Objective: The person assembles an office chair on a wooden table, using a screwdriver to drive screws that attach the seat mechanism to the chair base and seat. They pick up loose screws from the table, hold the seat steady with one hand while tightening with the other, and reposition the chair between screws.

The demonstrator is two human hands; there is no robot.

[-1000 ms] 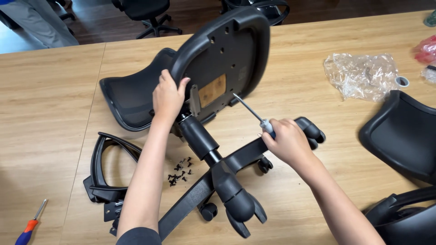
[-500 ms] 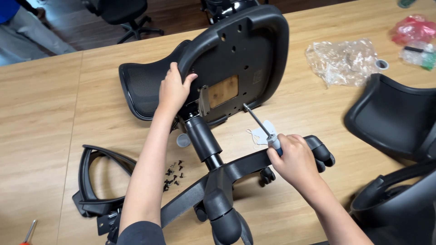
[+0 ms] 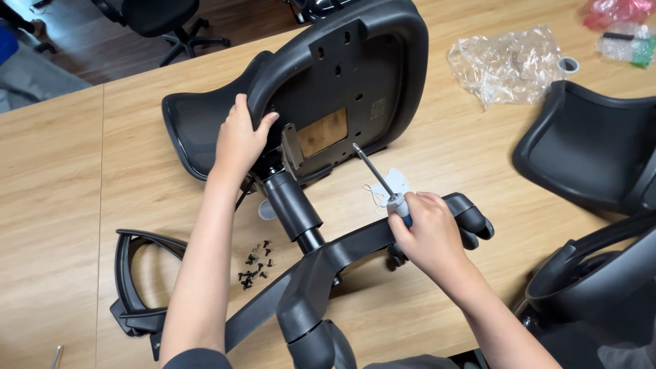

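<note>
A black office chair lies on its side on the wooden table (image 3: 61, 205), its seat underside (image 3: 348, 82) facing me and its mesh backrest (image 3: 195, 130) behind. My left hand (image 3: 240, 140) grips the seat's edge near the mounting plate. My right hand (image 3: 424, 232) holds a screwdriver (image 3: 376, 174) by its handle, tip pointing up-left toward the seat plate but apart from it. The gas cylinder (image 3: 290, 205) and the wheeled base (image 3: 342, 260) run between my arms.
Several small black screws (image 3: 254, 266) lie beside the base. A loose black armrest (image 3: 137, 280) sits at lower left. Crumpled clear plastic (image 3: 509, 65) lies at upper right. Another chair's black parts (image 3: 588, 150) crowd the right side.
The view has shifted so the chair sits higher in frame. My right hand with the screwdriver has drawn slightly back from the seat; my left hand still grips the seat edge.
</note>
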